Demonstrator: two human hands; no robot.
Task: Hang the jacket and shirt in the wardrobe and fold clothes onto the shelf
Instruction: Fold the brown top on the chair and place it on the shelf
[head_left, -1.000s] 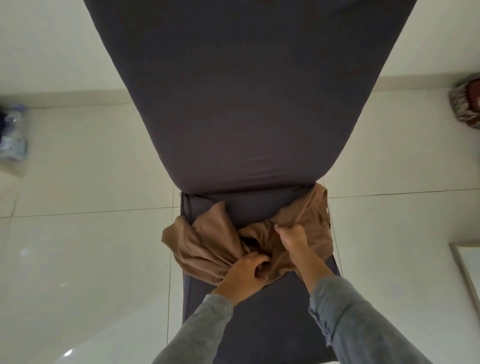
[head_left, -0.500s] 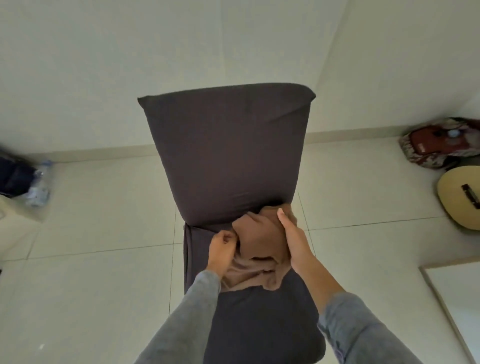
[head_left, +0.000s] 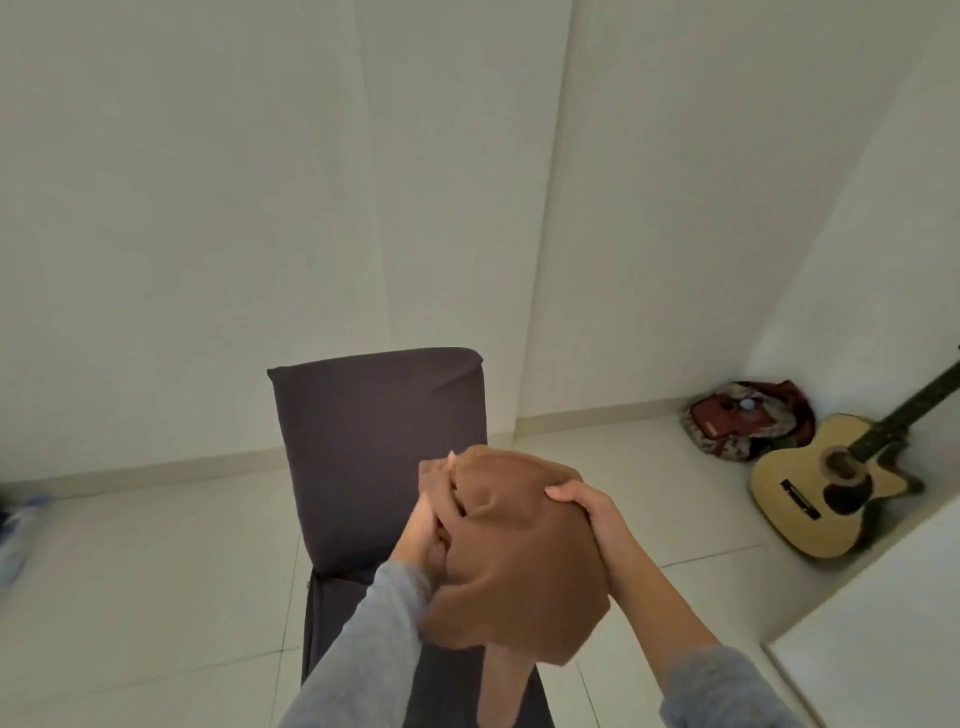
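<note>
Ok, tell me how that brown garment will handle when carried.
Probably floppy: the brown garment bunches between the left hand and right hand, a loose end drooping below. Likely light: thin, creasing cloth. May unfurl if gripped loosely.

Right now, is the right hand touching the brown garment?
Touching. The head view shows the right hand with its fingers curled over the upper right side of the bunched brown garment, with no gap between them.
</note>
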